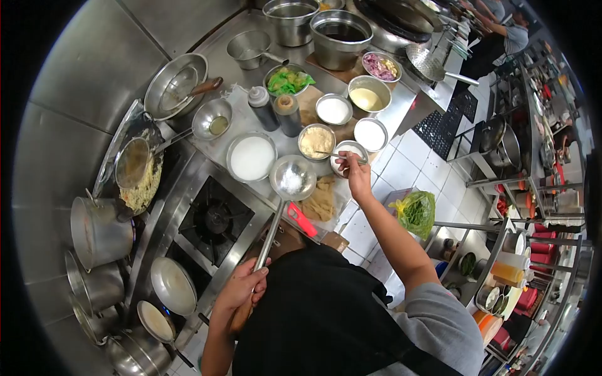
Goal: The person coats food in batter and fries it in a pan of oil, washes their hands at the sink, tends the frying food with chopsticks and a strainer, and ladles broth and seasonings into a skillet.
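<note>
My left hand is wrapped round the handle of a long metal ladle, whose bowl holds a little white powder. With closed fingers, my right hand grips a small spoon; its tip points over a bowl of beige powder. Just under that hand is a bowl of white contents. A larger bowl of white powder stands left of the ladle. Two more bowls of white contents and a pot of pale yellow liquid lie farther back.
Two dark bottles stand behind the ladle. A gas burner and pans are at the left. Red-handled tool lies near the counter's front edge. Shelves fill the right side; another person is far off at the upper right.
</note>
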`<state>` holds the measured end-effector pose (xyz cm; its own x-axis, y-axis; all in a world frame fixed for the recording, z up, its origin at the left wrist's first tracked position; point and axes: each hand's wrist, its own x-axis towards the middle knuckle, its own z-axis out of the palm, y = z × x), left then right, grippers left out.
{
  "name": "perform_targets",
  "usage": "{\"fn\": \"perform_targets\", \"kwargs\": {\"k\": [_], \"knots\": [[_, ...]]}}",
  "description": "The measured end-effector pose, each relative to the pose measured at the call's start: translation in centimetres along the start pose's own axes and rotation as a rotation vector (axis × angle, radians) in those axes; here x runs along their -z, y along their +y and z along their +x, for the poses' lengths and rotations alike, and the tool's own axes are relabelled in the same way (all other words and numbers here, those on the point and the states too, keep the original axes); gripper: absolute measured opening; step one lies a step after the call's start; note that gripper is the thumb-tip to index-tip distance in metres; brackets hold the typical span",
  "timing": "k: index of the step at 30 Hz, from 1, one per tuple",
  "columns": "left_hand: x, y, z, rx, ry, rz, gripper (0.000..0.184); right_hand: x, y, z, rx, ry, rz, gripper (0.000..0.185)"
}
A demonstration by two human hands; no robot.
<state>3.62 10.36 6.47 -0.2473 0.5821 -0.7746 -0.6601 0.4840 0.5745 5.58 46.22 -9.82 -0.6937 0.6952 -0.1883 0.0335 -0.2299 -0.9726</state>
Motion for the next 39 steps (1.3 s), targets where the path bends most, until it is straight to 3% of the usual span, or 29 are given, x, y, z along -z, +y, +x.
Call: {"fn": "perform_targets", "kwargs": {"k": [3,10,12,14,20,22,26,39], "knots": [[0.1,0.4,-0.1,0.022,-0.015,-0.028,0.035,0.3,-1.6,-0.4,-0.067,0.026,0.084,0.033],[0.4,0.8,-0.2,0.030,-0.040,-0.068,0.034,2.6,-5.3,-3.2,0.115,-0.172,-0.080,0.030],[0.5,0.7,-0.4,0.025,-0.057,-0.081,0.033,5.1,-5.4,-2.6,0.510,0.085,-0.391,0.022],[0.4,0.9,-1.3,0.062,-0.030,-0.064,0.034,7.2,-6.4,-2.1,0.537,0.255,-0.579,0.018],[-0.2,2.5,-4.5,0.109,-0.020,-0.053,0.036,9.1,-2.1,-0.5,0.387,0.326,-0.495,0.025],[-0.6,2.9,-4.8,0.103,-0.021,-0.062,0.037,8.9,-0.4,-0.2,0.222,0.408,-0.183,0.031],[-1.3,4.0,-4.0,0.082,-0.059,-0.087,0.039,10.0,-0.1,0.2,0.212,0.482,0.093,0.034],[-2.6,5.7,0.3,0.047,-0.200,-0.082,0.036,10.5,-5.0,-2.6,0.125,0.373,0.246,0.034]]}}
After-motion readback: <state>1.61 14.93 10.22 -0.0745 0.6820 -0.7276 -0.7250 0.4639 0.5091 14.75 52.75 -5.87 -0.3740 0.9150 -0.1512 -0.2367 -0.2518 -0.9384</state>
